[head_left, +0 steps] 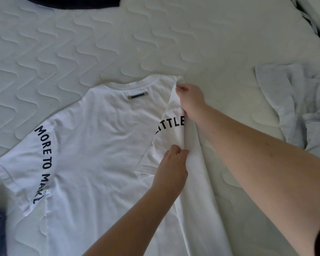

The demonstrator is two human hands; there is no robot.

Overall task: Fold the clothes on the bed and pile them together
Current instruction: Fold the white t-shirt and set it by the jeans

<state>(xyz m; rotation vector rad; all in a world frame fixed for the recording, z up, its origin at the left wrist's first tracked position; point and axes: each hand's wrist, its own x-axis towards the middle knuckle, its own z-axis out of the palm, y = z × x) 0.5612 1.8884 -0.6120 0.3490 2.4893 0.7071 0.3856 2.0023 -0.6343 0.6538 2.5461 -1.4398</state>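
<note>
White T-shirt (92,145) w/ black lettering lies flat on quilted mattress (63,43), its right side folded in. Left hand (174,163) pinches sleeve fold; right hand (190,100) grips shoulder edge near collar. Pale blue garment (294,100) crumpled at right.

A white quilted mattress (81,43) with a wavy stitched pattern fills the view. At the upper right, its edge (307,21) shows a dark seam running diagonally, with paler surface beyond it toward the corner.
</note>
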